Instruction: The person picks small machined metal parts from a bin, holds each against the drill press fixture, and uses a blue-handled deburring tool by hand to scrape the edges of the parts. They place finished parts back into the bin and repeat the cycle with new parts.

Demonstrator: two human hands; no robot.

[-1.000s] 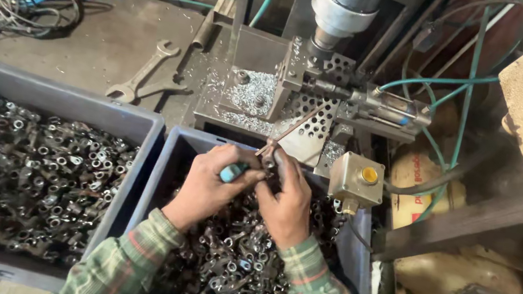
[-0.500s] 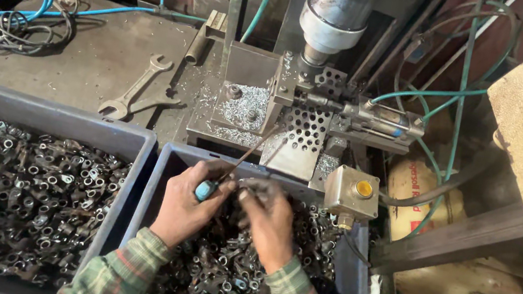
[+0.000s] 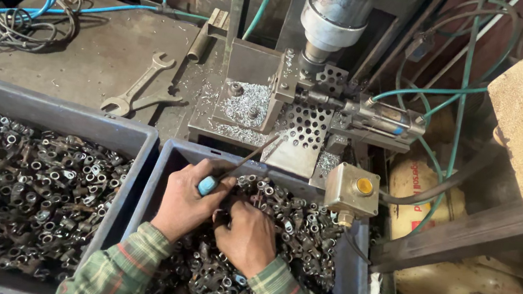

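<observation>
both hands [image 3: 223, 214] dig in bin [image 3: 163, 173] of metal parts [image 3: 291, 222].

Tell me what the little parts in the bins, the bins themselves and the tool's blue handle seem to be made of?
The small parts look like bare steel: dull grey, oily glints. The bins seem moulded plastic: matt grey-blue, smooth thick rims. The blue handle in the left hand looks like glossy plastic; its thin shaft looks like dark metal.

Steel workbench [image 3: 80, 55], grimy, carries an open-ended spanner [image 3: 142, 83], tangled blue hose and cables [image 3: 17, 10] at its left, and the press fixture's base plate [image 3: 240, 105] strewn with metal swarf. Two grey bins [image 3: 137, 138] of small metal parts sit against its near edge.
</observation>
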